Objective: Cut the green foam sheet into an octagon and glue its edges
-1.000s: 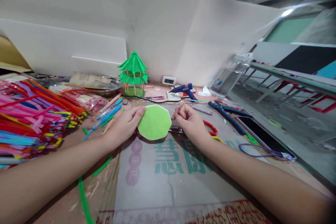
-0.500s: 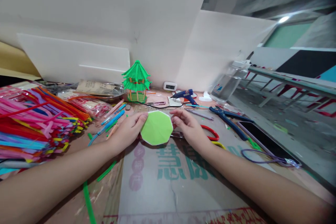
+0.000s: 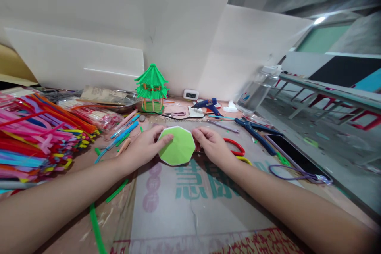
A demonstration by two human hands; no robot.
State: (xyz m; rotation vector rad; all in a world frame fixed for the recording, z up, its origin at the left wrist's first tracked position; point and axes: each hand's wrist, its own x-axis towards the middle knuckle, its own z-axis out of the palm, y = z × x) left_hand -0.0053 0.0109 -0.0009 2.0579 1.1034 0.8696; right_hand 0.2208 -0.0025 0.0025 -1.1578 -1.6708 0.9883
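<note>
A light green octagonal piece of card with a white edge (image 3: 177, 147) is held up over the printed plastic sheet (image 3: 166, 218). My left hand (image 3: 145, 143) is closed on its left side, thumb across the green face and fingers behind. At the card's right edge my right hand (image 3: 210, 143) pinches with thumb and forefinger; the fingertips meet the rim, partly hidden. Behind the hands stands a small green pagoda model (image 3: 152, 87) with tiered roofs on thin posts. Red-handled scissors (image 3: 236, 149) lie partly under my right forearm.
Bundled colourful pipe cleaners (image 3: 38, 139) fill the left side. A blue glue gun (image 3: 206, 105), a small digital clock (image 3: 190, 94) and a clear bottle (image 3: 256, 89) stand at the back. Blue-handled pliers (image 3: 257, 139) and a phone (image 3: 297, 156) lie on the right.
My left thumb has moved inward onto the green face. My right hand's fingers have closed at the card's right edge. The view has shifted slightly.
</note>
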